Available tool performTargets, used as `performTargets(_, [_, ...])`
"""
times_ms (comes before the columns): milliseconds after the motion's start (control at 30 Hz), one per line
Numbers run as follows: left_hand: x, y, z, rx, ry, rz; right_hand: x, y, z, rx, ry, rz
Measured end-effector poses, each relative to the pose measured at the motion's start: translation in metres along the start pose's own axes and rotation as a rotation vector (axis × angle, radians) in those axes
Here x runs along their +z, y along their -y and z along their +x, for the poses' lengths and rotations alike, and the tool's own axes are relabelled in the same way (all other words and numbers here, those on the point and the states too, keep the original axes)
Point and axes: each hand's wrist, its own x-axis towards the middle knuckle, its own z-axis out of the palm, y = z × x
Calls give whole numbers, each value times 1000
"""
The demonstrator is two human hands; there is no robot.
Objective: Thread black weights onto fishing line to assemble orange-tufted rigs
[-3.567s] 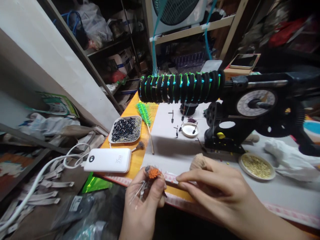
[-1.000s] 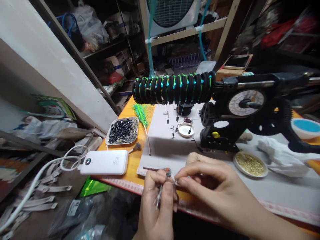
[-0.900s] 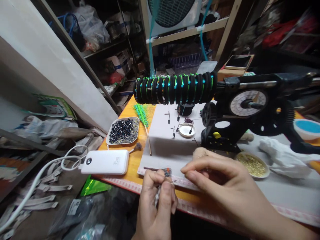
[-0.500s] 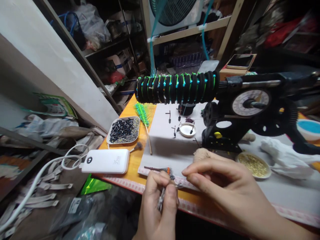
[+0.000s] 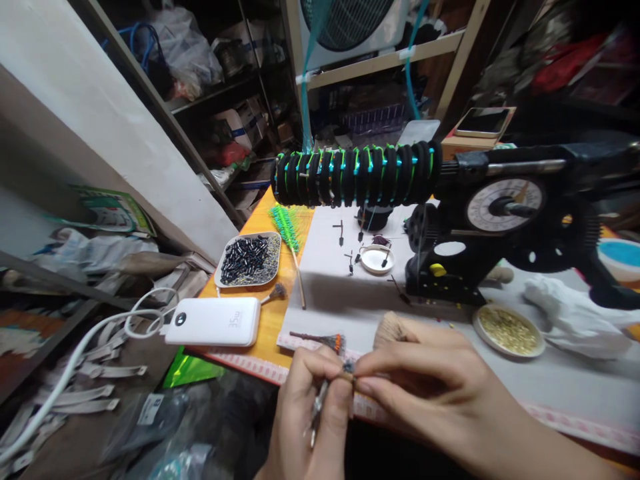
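Pinching a small dark tufted piece (image 5: pixel 349 367) between them above the bench (image 5: pixel 500 380) edge, left hand (image 5: pixel 313 413) and right hand (image 5: pixel 425 393) fingers are now pressed together, the right having closed in from half a second earlier.

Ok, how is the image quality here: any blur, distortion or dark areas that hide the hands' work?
Head view: wide-angle bending at the edges; shelves behind are dim; the winding machine casts a soft shadow on the white mat. The left hand and right hand are evenly lit but slightly soft, so the small piece pinched between them is unclear.
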Motion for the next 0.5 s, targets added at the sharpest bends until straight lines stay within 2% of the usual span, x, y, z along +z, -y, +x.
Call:
performTargets(100, [-6, -1, -1, 95, 0, 131, -1, 2, -2, 22, 118, -45])
performTargets(167, [-8, 0, -1, 158, -20, 159, 0, 3, -2, 19, 146, -59])
performTargets(333, [-10, -1, 0, 258, -95, 83, -1, 0, -1, -29, 79, -51])
performTargets(500, [-20, 0, 2, 296, 15, 32, -3, -2, -1, -78, 64, -48])
